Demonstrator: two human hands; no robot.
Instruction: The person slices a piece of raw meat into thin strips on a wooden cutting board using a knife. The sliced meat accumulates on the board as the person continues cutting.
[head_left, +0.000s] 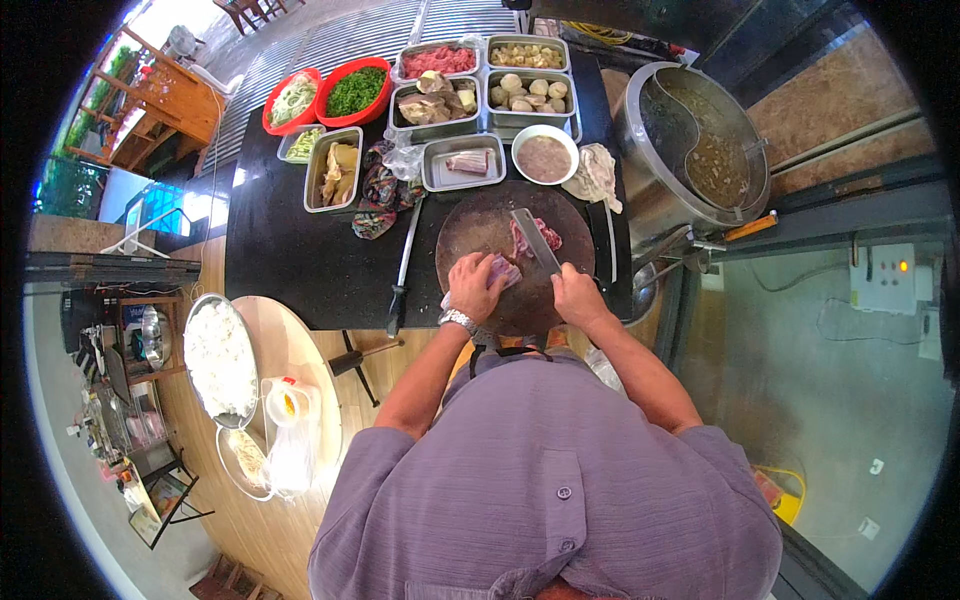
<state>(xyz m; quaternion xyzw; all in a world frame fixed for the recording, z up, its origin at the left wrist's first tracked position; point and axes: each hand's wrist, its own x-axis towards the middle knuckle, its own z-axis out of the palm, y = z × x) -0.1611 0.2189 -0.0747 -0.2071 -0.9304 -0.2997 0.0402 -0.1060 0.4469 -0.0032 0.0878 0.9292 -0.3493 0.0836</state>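
Note:
On a round wooden chopping board (480, 217), my left hand (474, 289) presses down on a piece of raw meat (504, 271). My right hand (579, 294) grips the handle of a cleaver (535, 238), whose blade points away from me. Beneath and beside the blade lie cut pieces of red raw meat (551, 234); the blade hides part of them. Just beyond the board stands a steel tray (435, 180) with one more piece of meat (470, 160) in it. A white bowl (574, 157) of pinkish, soupy food sits to the tray's right.
A honing steel (408, 259) lies left of the board, near a patterned cloth (379, 196). Steel pans of meatballs (529, 94) and cooked meat (435, 105) stand behind, with red bowls of herbs (355, 91) and sliced onion (294, 99). A large divided soup pot (694, 142) is at right.

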